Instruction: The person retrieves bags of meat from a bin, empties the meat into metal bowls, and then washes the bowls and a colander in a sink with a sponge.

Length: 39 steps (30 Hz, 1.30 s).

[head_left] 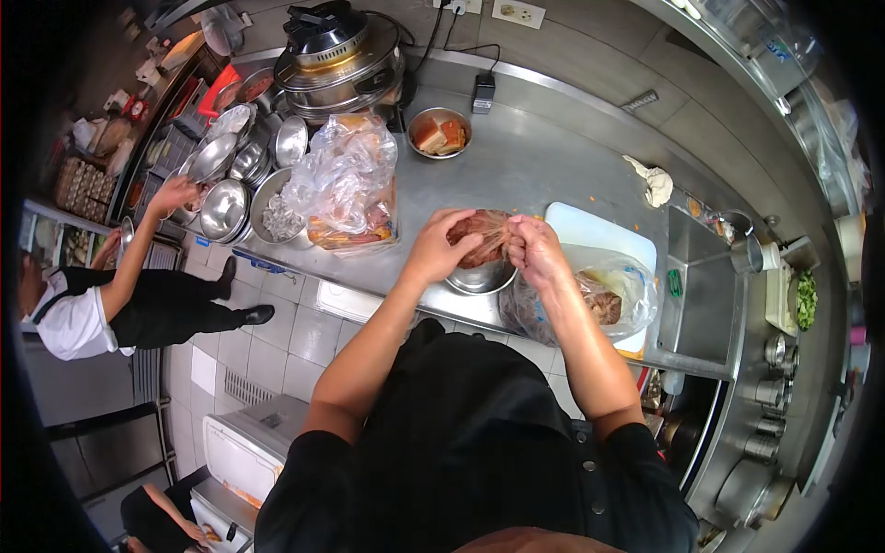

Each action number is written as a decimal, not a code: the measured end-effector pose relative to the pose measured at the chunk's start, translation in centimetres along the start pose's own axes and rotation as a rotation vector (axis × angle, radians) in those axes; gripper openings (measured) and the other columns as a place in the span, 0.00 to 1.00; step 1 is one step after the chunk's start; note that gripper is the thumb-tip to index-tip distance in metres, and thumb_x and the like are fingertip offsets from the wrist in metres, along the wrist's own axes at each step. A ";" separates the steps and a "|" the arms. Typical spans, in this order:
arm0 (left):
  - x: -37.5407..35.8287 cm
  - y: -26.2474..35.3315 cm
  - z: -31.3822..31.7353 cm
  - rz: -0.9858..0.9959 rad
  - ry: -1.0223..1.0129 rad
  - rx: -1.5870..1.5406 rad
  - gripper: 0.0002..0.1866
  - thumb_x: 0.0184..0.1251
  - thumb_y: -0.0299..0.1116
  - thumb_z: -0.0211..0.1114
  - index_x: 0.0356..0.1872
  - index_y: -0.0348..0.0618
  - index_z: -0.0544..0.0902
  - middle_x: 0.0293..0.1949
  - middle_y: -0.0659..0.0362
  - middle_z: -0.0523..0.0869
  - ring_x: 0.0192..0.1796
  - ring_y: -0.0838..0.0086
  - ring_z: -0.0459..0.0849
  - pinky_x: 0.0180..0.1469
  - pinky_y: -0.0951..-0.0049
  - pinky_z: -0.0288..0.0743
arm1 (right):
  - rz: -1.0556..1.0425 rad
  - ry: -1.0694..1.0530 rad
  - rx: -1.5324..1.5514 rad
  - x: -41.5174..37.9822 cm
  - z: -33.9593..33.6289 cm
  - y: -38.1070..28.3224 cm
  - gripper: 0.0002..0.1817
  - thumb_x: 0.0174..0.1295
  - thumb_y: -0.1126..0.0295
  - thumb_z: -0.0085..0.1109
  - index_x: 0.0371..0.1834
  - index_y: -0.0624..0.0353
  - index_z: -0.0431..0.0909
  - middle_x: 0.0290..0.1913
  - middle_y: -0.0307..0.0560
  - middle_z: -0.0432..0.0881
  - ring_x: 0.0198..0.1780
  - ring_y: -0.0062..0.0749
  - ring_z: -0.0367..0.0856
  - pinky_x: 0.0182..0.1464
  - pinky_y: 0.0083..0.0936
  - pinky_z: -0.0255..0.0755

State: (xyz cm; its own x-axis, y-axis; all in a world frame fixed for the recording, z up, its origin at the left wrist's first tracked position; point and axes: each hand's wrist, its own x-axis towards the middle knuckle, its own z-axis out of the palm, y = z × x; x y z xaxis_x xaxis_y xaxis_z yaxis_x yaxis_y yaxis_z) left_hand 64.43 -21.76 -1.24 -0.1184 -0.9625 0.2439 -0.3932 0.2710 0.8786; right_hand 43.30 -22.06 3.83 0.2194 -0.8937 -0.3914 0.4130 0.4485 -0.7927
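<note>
Between my two hands is a small clear plastic bag of reddish-brown meat [480, 230]. My left hand [437, 245] is wrapped around the bag's left side, thumb across its front. On the other side, my right hand [539, 251] is closed, pinching the bag's gathered end. Directly beneath is a round metal bowl [481, 282], its inside partly hidden by the bag. Beside my right forearm lies a large clear plastic bag [636, 281] with brown chunks of food inside. It partly covers a white cutting board [604, 228].
A metal bowl [439, 157] of orange-brown blocks stands farther back. To the left are a bulky plastic bag [346, 175], stacked metal bowls [223, 210] and a round cooker [339, 69]. A sink [705, 286] and cloth [656, 183] are rightward. A co-worker [111, 295] reaches for bowls.
</note>
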 end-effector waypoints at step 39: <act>3.9 -0.8 -0.2 -0.782 -0.051 -0.937 0.19 0.80 0.25 0.45 0.64 0.39 0.78 0.55 0.48 0.87 0.53 0.57 0.90 0.53 0.49 0.89 | -0.269 0.170 0.330 6.9 -6.3 3.2 0.14 0.81 0.67 0.49 0.55 0.64 0.80 0.49 0.49 0.87 0.51 0.35 0.88 0.57 0.33 0.83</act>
State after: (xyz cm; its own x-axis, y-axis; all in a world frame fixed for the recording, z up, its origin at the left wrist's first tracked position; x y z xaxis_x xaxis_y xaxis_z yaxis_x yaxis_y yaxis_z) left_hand 64.45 -25.71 -0.92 -0.1885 -0.8564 -0.4806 0.4328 -0.5118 0.7421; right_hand 40.60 -26.82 -4.32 -0.0713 -0.9559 -0.2850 0.7009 0.1552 -0.6961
